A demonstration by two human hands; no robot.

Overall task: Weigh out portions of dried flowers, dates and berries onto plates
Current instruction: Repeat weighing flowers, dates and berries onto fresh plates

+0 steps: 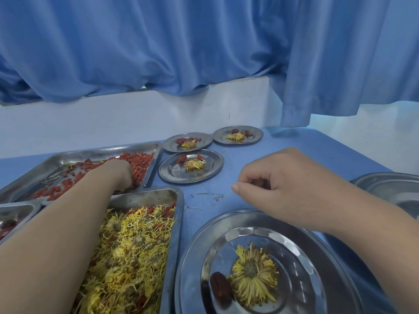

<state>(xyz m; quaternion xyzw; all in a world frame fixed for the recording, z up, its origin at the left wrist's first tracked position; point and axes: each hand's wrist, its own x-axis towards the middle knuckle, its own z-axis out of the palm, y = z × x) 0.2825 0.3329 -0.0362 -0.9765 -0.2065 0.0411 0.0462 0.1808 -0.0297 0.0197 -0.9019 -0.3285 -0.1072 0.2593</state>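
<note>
Reaching over the flower tray, your left hand dips into the near right corner of the berry tray. Its fingertips are buried among the small, wrinkled red berries, so whether they pinch any cannot be told. The berries lie thick along the tray's far right and thin out to bare steel on the left.

Your right hand hovers above the blue desk, fingers curled inward with the thumb laid along the forefinger. Something dark shows inside the curl, but whether it is a berry or shadow is unclear.

Below that hand sits the near plate, holding one large yellow dried flower with stringy petals and a glossy dark-brown date touching its left side.

Three small plates sit farther back, each with a flower, a date and a few berries. The flower tray is heaped with tangled yellow blooms, with red berries scattered at its far end.
</note>
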